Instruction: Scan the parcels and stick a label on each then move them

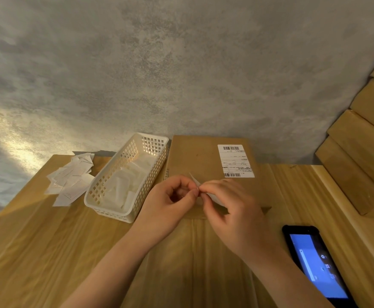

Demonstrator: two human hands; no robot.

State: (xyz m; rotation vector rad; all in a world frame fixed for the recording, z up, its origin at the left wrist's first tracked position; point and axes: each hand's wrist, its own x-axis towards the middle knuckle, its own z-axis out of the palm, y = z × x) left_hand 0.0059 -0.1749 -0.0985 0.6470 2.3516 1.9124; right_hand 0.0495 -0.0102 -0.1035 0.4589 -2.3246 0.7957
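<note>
A mottled grey wall (181, 74) rises behind a pale wooden table (48, 241). On the table, toward twelve o'clock from the hands, a flat cardboard parcel (195, 158) lies against the wall, with a white barcoded shipping label (235, 160) stuck on its far right part. Over the parcel's near edge the two hands meet: the left hand (170, 201) and the right hand (232, 210) both pinch a small white label (195, 181) between thumb and fingertips, one corner of it sticking up. At ten o'clock stands a white slotted plastic basket (92, 196) holding white slips, and farther out at ten o'clock a loose heap of white paper slips (70, 178). At four o'clock a black handheld scanner (315, 261) lies face up, its screen lit blue. At two o'clock cardboard boxes (359, 152) are stacked stepwise.
</note>
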